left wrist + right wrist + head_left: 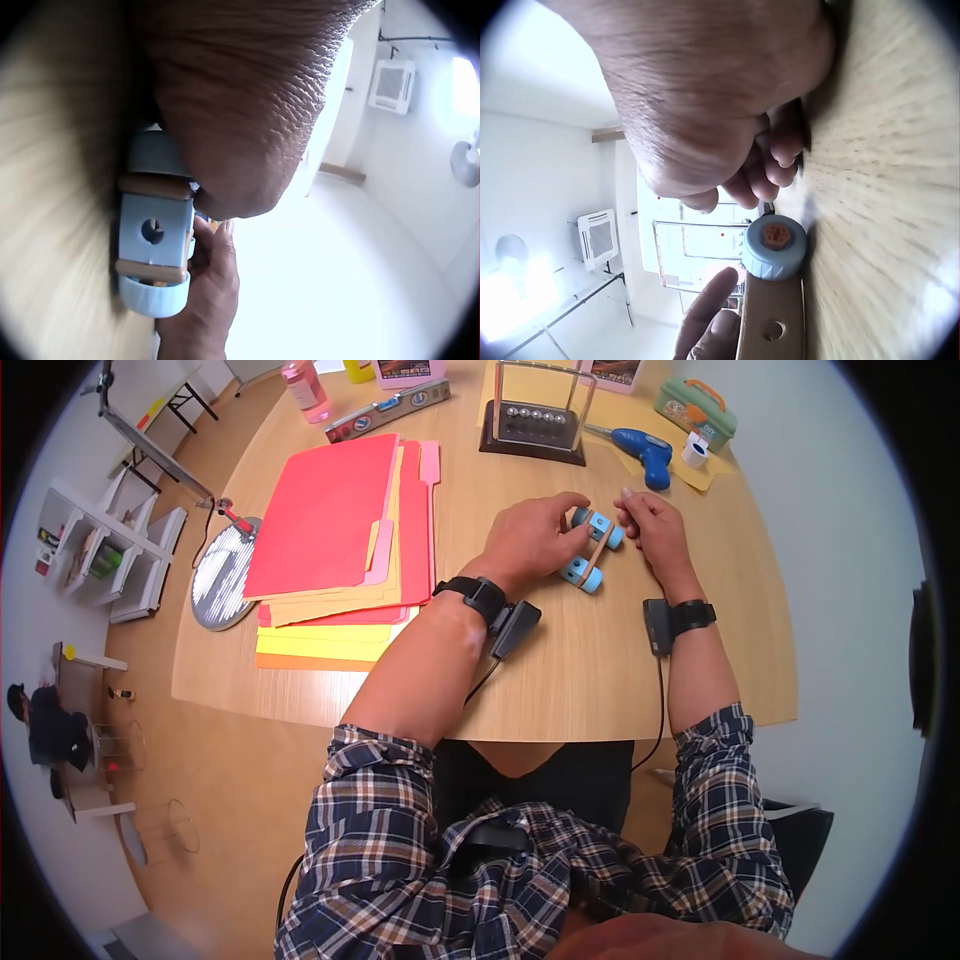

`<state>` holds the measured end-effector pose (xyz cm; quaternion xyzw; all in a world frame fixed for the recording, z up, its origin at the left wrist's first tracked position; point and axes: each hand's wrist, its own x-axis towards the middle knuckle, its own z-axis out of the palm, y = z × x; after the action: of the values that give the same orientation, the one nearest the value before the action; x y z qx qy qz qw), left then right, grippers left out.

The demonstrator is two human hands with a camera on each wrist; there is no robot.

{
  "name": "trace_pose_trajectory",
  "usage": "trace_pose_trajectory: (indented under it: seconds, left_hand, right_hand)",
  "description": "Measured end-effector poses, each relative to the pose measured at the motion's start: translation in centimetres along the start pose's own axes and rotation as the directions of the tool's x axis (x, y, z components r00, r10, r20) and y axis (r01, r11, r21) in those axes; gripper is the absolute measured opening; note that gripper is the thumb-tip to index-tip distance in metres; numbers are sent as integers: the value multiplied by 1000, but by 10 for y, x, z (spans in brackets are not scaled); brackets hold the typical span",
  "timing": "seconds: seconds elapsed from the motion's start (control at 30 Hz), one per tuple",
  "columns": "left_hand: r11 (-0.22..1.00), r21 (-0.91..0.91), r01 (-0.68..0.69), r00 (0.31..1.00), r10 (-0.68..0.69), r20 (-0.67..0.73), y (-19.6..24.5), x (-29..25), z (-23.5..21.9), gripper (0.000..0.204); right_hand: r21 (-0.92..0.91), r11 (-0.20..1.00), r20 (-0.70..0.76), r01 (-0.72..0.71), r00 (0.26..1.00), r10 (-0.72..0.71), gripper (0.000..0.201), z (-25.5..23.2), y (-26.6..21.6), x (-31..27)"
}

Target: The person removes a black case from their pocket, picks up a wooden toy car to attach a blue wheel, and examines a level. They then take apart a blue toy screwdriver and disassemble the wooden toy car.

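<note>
A small assembly of light blue blocks [600,526] and a brown strip [597,554] with holes lies on the table. My left hand [534,540] holds its upper left end, thumb and fingers around a dark round part. The left wrist view shows the thumb against the blue piece [174,214]. To the assembly's right, my right hand [657,538] rests with loosely curled fingers and no visible object in them. In the right wrist view, those fingers [757,176] hang above a blue round cap [761,262], apart from it, at the end of the strip [769,300].
Red and yellow folders [325,510] lie left of the hands. Beyond stand a Newton's cradle [530,448], a level [390,410] and pink bottles. A blue glue gun [645,452], a white roll [695,452] and a green box [697,412] are at the back right.
</note>
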<state>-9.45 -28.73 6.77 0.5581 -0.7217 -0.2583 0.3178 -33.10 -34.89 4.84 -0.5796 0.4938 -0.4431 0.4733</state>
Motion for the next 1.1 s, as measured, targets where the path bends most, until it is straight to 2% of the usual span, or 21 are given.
trace_pose_trajectory:
  seconds: [0.13, 0.23, 0.3, 0.43, 0.5, 0.63, 0.7, 0.73, 0.8, 0.93, 1.0, 1.1]
  left_hand:
    - [999, 9, 44, 999, -43, -15, 9, -1, 0, 49]
    - [998, 40, 51, 995, -47, -85, 8, 0, 7, 42]
    - [987, 162, -23, 960, 67, -272, 3, 0, 15, 38]
    - [991, 99, -91, 960, 114, -257, 1, 1, 7, 37]
    - [999, 50, 17, 992, -11, -122, 6, 1, 1, 36]
    - [996, 52, 75, 995, -72, -65, 9, 0, 1, 38]
    - [991, 120, 63, 977, -36, -211, 3, 1, 8, 44]
    - [991, 123, 61, 977, -34, -211, 5, 1, 7, 44]
    - [973, 175, 153, 953, -98, -286, 7, 0, 3, 53]
    - [944, 223, 245, 946, -182, -270, 13, -1, -11, 58]
    - [922, 240, 303, 924, -221, -313, 8, -1, -15, 60]
    - [909, 263, 323, 903, -212, -374, 4, -6, -23, 61]
  right_hand:
    - [-1, 1000, 14, 18, 1000, -18, 39, 1, -1, -1]
    - [-1, 1000, 11, 8, 1000, -8, 39, 2, -2, -1]
    - [0, 1000, 12, 13, 1000, -13, 39, 2, -1, 0]
    - [-15, 1000, 15, 19, 1000, -18, 39, 2, -1, 0]
    - [-23, 1000, 13, 20, 1000, -19, 39, 2, -1, 0]
    - [-10, 999, 28, 32, 999, -31, 39, 1, 4, 2]
    - [-4, 999, 32, 36, 999, -36, 39, 1, 5, 3]
    - [-2, 999, 31, 39, 999, -39, 39, 1, 6, 4]
    - [2, 999, 28, 42, 999, -43, 39, 0, 8, 4]
    - [9, 999, 7, 47, 999, -47, 39, 0, 6, 3]
    - [13, 999, -18, 47, 999, -47, 39, 3, 1, 0]
    - [51, 998, -62, 35, 998, -32, 39, 4, -2, -2]
